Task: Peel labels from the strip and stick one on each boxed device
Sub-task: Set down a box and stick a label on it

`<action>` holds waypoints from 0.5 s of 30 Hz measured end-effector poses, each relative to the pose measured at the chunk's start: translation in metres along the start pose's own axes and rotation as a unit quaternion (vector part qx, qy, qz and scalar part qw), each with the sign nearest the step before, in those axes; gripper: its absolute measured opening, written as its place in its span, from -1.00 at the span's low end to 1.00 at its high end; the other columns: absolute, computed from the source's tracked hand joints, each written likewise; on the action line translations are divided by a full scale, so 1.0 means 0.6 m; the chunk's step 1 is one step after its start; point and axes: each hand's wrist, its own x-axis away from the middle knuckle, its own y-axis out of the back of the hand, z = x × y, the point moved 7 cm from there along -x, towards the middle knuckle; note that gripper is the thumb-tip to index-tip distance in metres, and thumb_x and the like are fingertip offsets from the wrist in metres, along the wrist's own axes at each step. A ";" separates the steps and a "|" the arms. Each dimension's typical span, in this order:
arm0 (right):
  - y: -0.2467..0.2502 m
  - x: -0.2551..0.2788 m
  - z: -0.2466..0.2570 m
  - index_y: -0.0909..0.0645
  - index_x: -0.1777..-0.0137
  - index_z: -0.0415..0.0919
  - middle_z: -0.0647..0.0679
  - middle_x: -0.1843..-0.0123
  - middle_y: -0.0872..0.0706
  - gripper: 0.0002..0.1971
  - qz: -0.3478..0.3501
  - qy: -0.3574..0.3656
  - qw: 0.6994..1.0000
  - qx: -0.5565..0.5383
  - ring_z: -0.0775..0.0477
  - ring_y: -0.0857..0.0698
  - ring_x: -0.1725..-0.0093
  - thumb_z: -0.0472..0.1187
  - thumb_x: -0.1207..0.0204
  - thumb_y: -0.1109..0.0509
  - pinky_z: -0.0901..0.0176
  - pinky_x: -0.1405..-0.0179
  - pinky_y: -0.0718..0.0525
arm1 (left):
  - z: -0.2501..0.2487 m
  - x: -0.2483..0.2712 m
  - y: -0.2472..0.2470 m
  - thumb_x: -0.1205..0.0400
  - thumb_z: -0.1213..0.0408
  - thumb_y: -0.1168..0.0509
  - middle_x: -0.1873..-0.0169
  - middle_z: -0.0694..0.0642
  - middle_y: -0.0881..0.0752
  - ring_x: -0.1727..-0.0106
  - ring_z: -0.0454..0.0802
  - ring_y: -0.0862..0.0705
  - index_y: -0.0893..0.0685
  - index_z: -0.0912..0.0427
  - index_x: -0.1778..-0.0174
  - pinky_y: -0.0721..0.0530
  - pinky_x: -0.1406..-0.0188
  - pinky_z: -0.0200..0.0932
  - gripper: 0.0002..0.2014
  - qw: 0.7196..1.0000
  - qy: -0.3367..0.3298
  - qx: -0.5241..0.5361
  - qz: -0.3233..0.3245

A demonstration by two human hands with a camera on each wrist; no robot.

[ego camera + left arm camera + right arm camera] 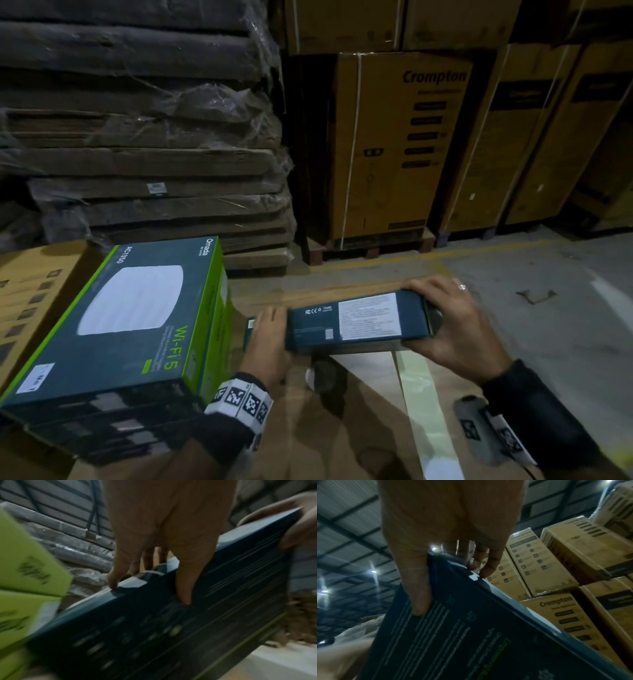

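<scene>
- At left we note a stack of boxed devices (130, 329) on the cardboard surface (359, 428).
- Our left hand (269, 337) grips the left end of a dark boxed device (356, 320), raised on edge above the surface.
- Our right hand (448, 325) clasps its right end.
- A pale label strip (424, 411) lies beneath it.

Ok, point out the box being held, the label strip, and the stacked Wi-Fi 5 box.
held box (356, 320): head view, upward-facing side panel.
label strip (424, 394): head view, pale liner on the cardboard.
Wi-Fi 5 box (137, 308): head view, top face.
</scene>
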 end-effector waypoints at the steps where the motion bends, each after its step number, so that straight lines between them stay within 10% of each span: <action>1: -0.003 -0.006 0.014 -0.53 -0.28 -0.11 0.02 -0.14 -0.59 -0.24 0.005 0.009 1.000 0.008 -0.03 -0.51 -0.05 -0.10 -0.04 -0.72 0.03 0.12 -0.60 | -0.023 0.004 0.003 -0.28 0.35 -0.51 -0.19 0.05 -0.52 -0.22 0.05 -0.48 -0.45 0.10 -0.35 -0.54 -0.28 0.07 -0.31 0.999 -0.030 0.014 0.002; 8: -0.039 -0.036 0.086 -0.41 -0.42 -0.09 0.01 -0.25 -0.58 -0.21 0.024 0.014 0.999 0.020 -0.02 -0.48 -0.16 0.18 -0.19 -0.51 0.00 -0.02 -0.58 | -0.137 0.027 0.050 -0.42 0.32 -0.46 -0.30 -0.11 -0.42 -0.33 -0.14 -0.40 -0.33 -0.03 -0.47 -0.49 -0.38 -0.01 -0.29 0.987 -0.131 0.091 -0.026; 15: -0.026 0.023 -0.040 -0.17 -0.57 0.08 0.05 -0.46 -0.43 0.10 0.088 -0.200 0.972 0.084 -0.07 -0.39 -0.44 0.29 -0.04 -0.62 -0.27 -0.34 -0.46 | -0.073 0.042 0.088 -0.34 0.18 -0.52 -0.18 -0.13 -0.53 -0.20 -0.29 -0.54 -0.40 -0.09 -0.36 -0.55 -0.16 -0.36 -0.33 0.967 -0.140 0.206 -0.060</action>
